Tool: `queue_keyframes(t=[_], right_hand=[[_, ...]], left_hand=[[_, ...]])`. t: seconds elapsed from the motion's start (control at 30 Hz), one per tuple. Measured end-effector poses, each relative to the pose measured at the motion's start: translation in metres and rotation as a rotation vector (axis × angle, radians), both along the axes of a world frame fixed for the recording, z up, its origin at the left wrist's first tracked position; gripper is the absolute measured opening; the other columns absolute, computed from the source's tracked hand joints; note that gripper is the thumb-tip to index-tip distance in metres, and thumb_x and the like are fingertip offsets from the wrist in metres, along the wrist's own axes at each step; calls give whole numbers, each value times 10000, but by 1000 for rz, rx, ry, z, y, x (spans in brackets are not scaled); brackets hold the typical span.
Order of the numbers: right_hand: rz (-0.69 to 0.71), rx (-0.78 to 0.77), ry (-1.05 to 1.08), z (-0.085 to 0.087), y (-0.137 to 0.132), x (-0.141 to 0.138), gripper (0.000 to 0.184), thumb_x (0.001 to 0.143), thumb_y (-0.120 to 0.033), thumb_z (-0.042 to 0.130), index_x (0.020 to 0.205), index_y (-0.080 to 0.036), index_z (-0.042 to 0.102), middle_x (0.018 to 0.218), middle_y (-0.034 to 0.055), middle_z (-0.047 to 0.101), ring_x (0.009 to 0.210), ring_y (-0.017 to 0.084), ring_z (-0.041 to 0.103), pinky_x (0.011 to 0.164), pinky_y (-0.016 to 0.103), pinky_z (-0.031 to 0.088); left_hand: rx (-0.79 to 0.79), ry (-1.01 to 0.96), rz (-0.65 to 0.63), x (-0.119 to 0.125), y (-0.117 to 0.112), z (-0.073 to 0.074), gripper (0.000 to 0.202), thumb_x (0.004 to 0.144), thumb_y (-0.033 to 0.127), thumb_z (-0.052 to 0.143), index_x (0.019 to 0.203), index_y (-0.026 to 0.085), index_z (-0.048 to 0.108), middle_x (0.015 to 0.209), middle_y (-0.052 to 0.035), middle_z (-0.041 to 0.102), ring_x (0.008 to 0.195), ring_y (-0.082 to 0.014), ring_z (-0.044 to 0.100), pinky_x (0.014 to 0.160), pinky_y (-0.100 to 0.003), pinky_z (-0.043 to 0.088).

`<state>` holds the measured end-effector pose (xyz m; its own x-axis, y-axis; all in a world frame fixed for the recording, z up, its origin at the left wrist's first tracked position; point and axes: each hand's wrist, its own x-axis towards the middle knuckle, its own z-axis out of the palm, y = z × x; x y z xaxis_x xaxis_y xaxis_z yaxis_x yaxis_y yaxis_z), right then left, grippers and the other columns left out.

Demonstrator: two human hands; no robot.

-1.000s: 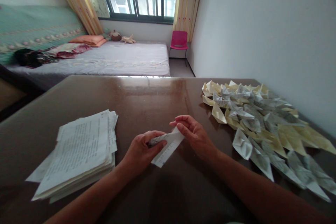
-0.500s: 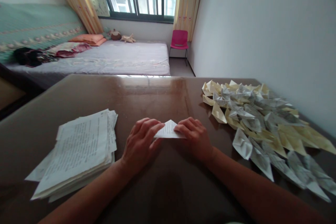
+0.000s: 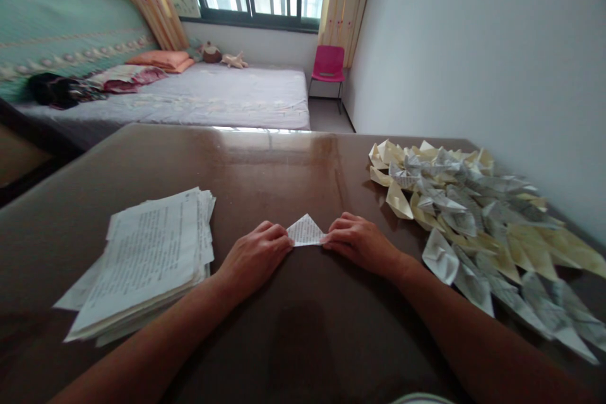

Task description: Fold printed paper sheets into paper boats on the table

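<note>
Between my two hands a small folded triangle of printed paper lies at the middle of the brown table, its point facing away from me. My left hand pinches its left corner, fingers closed. At the right corner my right hand has its fingers pressed together on the paper. The thumbs are partly hidden. A stack of printed sheets sits to the left of my left hand. Many folded paper boats, white and cream, are heaped to the right of my right hand.
A white wall runs along the table's right side. Past the far edge stand a bed and a pink chair below a window. A pale curved rim shows at the bottom edge.
My hands have moved apart to the triangle's lower corners, so more of the paper shows. The triangle now looks lower against the table. The whole view has shifted slightly.
</note>
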<state>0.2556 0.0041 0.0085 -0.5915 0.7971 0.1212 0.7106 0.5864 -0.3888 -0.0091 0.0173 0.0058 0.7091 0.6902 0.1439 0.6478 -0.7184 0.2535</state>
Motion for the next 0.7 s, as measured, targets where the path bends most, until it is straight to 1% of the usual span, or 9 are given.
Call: queue_keyframes(t=[0.1,0.17,0.23,0.3,0.4,0.53,0.7], right_hand=[[-116,-120,81,-6,3,1,274,946,-385,485,873,-220,691,866,19,663,842,140,565,711,248,386],[-204,-148,74,-9,4,-1,290,947,-391,473,845,-209,674,840,18,653,819,137,576,691,243,381],[-271,-140,27,-9,3,-6,303,948,-397,461,822,-204,658,830,20,647,810,139,582,677,245,370],[-318,-117,-35,-7,2,-10,309,945,-404,457,803,-202,643,825,21,642,805,142,583,654,249,351],[-364,-91,-107,-4,0,-13,295,927,-415,479,775,-206,621,815,15,635,789,143,575,615,255,318],[-377,-102,-137,-2,-2,-14,274,902,-424,521,757,-210,612,802,6,626,767,137,561,595,257,298],[-367,-100,-144,0,-1,-14,267,901,-417,530,754,-211,612,798,8,624,769,140,556,591,259,295]], left_hand=[[-150,-131,96,-4,10,-5,256,955,323,433,970,234,673,964,-17,675,915,-161,586,833,-282,461],[-218,-177,184,-5,15,-8,254,947,340,438,1010,239,662,971,-10,684,910,-160,608,827,-277,463],[-240,-173,257,-3,17,-9,260,937,364,440,1029,249,655,971,-8,687,898,-168,623,811,-286,467],[-229,-143,307,0,17,-9,266,930,379,437,1029,257,652,967,-6,689,892,-182,633,797,-298,469],[-204,-123,329,3,15,-7,259,923,376,437,1030,260,643,1007,-3,693,936,-191,636,819,-303,465],[-174,-113,324,5,15,-7,268,927,383,426,1014,258,647,1028,-4,692,963,-184,632,844,-293,460],[-111,-88,322,6,14,-7,290,939,393,407,1006,259,655,994,-5,679,904,-176,632,785,-284,468]])
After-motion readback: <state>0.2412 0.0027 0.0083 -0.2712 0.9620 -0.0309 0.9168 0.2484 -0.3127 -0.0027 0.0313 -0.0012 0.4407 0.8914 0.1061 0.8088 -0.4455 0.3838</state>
